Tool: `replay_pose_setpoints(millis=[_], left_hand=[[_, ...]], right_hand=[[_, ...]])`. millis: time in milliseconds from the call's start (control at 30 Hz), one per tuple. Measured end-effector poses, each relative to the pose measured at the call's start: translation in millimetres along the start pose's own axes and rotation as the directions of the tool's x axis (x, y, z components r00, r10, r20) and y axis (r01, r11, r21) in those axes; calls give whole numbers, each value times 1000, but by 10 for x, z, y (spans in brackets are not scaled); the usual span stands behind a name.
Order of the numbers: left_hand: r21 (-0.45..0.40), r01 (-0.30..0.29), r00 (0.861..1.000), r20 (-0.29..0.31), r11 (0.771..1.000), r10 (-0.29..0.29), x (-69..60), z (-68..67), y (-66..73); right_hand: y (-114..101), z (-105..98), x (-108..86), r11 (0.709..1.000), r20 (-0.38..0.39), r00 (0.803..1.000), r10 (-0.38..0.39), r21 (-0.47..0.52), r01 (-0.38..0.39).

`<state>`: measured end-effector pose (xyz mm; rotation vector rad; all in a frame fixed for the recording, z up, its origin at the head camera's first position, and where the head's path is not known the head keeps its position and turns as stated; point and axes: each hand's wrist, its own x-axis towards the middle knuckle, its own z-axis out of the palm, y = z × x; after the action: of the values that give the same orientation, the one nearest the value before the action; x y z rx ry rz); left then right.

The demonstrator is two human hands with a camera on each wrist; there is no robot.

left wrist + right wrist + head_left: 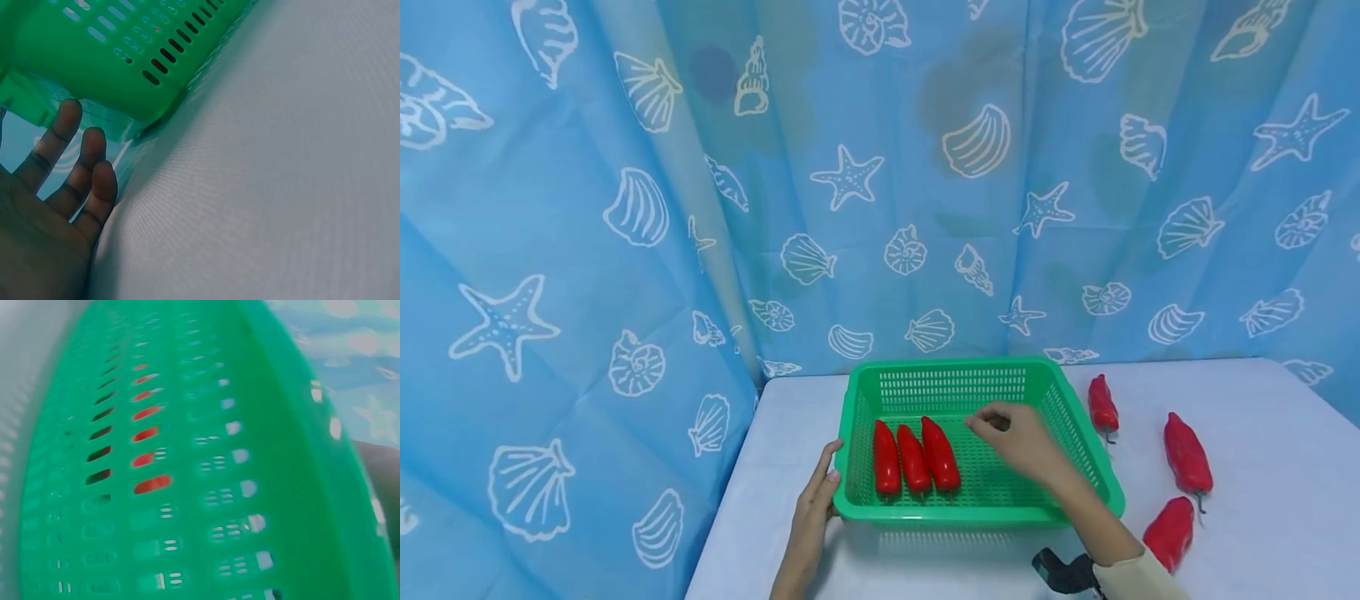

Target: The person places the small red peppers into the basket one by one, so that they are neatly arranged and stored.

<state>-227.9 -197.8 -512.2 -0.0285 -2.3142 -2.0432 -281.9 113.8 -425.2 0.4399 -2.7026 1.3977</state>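
On my head feed: green basket (985, 514) on white table (1262, 475); three red peppers (913, 462) inside, side by side in left half. Left hand (811, 510) at basket's left rim — wrist view gives me fingers loosely spread beside basket. Right hand (1021, 442) above basket, right of those peppers — fingers bent, tips drawn toward thumb, nothing visible pinched. Right wrist view shows me mostly basket side, fingers hidden. Three loose peppers (1187, 454) on table, right of basket, lowest near beige sleeve (1138, 579). Blue curtain (895, 100) behind table.
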Motion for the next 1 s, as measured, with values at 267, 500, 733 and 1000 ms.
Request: replay_pose_setpoints(millis=[267,500,733,1000], left_hand=[[-4,16,1000,3,1000,-16,-6,1,-19],[-22,-5,1000,9,1000,5,-20,-9,-14],[-19,1,1000,9,1000,0,-21,-2,-26],[-2,7,1000,6,1000,-7,-32,5,-7]], right_hand=[[78,-54,-191,1000,-64,998,-23,9,23],[109,-155,-263,1000,-89,996,-2,10,3],[135,-381,-323,999,-141,990,-9,-46,3],[196,-600,-423,993,-217,976,23,-108,-47]])
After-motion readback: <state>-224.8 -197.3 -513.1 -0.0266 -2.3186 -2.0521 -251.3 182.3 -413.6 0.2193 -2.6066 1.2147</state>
